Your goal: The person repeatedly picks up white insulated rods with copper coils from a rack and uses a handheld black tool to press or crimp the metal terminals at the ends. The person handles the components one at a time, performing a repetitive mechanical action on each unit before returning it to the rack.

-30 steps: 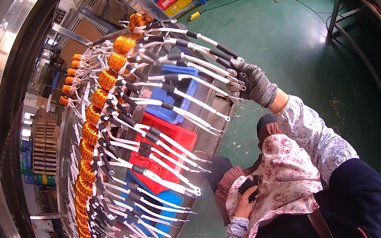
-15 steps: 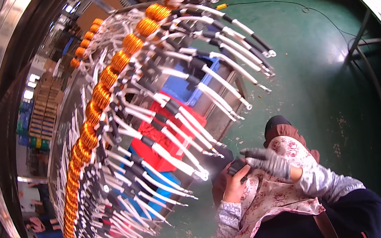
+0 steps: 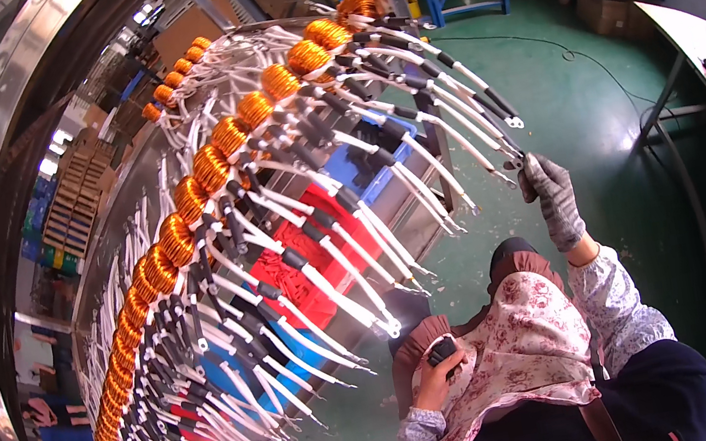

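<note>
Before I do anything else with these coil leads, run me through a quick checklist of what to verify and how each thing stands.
1. Right hand at a cable end: ok, fingers are there.
2. That grasp firm: cannot tell, the contact is too small to judge.
3. Left hand holding the small black pieces: ok.
4. Both hands gloved: not ok, the right wears a grey glove, the left is bare.
5. Copper-coloured coils in a row: ok, they form a long curved line in this fisheye view.
6. Dark cord on the floor, apart from both hands: ok.
</note>
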Motion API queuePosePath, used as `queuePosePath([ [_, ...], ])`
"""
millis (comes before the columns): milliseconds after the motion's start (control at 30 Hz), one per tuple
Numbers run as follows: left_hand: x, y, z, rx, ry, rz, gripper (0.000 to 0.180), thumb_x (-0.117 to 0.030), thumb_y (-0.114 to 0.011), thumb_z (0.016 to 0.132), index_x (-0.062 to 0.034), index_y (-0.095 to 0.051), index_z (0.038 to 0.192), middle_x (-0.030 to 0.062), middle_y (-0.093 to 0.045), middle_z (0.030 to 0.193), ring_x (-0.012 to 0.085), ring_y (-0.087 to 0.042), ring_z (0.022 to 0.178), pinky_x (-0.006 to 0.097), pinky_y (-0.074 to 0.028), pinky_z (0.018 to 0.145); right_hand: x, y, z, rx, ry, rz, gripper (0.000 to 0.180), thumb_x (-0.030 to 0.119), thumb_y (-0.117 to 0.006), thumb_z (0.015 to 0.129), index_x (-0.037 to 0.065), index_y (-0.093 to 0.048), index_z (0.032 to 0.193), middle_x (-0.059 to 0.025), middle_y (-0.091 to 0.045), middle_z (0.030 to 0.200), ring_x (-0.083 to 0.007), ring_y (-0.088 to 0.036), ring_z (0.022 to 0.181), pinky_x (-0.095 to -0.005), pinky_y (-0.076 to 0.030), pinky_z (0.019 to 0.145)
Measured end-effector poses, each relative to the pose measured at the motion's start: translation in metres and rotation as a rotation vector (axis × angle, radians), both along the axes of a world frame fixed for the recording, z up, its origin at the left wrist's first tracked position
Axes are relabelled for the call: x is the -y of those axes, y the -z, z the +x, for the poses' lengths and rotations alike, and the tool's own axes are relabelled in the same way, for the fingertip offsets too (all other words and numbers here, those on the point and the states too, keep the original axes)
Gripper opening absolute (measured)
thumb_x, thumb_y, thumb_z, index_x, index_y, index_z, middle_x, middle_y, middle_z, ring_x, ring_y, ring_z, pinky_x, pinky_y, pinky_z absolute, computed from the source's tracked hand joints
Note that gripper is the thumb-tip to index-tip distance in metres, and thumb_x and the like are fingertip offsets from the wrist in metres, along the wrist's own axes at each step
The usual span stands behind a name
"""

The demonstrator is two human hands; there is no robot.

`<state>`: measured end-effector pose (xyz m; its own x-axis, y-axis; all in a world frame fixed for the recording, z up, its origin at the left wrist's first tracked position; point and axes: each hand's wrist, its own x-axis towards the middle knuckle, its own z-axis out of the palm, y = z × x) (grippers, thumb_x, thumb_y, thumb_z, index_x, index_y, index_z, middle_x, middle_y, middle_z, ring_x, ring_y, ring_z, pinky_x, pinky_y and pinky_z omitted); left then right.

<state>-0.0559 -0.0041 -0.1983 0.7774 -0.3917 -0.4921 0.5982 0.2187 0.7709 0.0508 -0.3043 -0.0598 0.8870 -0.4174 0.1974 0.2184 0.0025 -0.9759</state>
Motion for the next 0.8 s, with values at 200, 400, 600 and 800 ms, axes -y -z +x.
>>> queuePosePath([
  [200,-0.007,0.01,-0.005,0.04,-0.07,0.025,0.019,-0.017,-0.07,0.077,-0.0075,-0.062,0.091,0.0001,-0.062,0.08,0.0086,-0.058,0.07,0.023,-0.045,0.06,-0.003,0.011,-0.011,-0.02,0.014,-0.05,0.035,0.037,-0.048,0.093,0.005,-0.062,0.098,0.0044,-0.044,0.065,-0.0062,-0.038,0.059,-0.0226,-0.031,0.055],
  [400,-0.003,0.012,-0.009,0.172,-0.04,0.133,0.029,-0.021,-0.072,0.073,-0.0066,-0.054,0.092,-0.0022,-0.052,0.074,0.008,-0.05,0.068,0.025,-0.04,0.06,0.032,0.044,-0.002,0.023,-0.045,-0.08,0.034,0.03,-0.048,0.095,0.003,-0.059,0.113,0.0066,-0.04,0.073,-0.0045,-0.035,0.066,-0.0193,-0.029,0.062],
  [600,-0.003,0.022,-0.008,0.137,-0.003,0.12,0.033,-0.022,-0.072,0.071,-0.0064,-0.053,0.092,-0.0014,-0.052,0.075,0.0087,-0.05,0.069,0.025,-0.039,0.062,0.015,0.028,-0.003,0.064,-0.128,0.119,0.033,0.03,-0.048,0.095,0.001,-0.058,0.109,0.0063,-0.036,0.068,-0.0047,-0.029,0.059,-0.0205,-0.026,0.055],
  [800,0.0,0.011,-0.005,0.081,-0.007,0.103,0.033,-0.022,-0.073,0.071,-0.0071,-0.052,0.092,-0.001,-0.054,0.076,0.0089,-0.05,0.07,0.025,-0.039,0.063,0.073,0.061,0.021,-0.093,-0.213,0.445,0.033,0.028,-0.05,0.094,0.003,-0.055,0.115,0.0079,-0.036,0.066,-0.0014,-0.031,0.056,-0.0173,-0.027,0.05],
])
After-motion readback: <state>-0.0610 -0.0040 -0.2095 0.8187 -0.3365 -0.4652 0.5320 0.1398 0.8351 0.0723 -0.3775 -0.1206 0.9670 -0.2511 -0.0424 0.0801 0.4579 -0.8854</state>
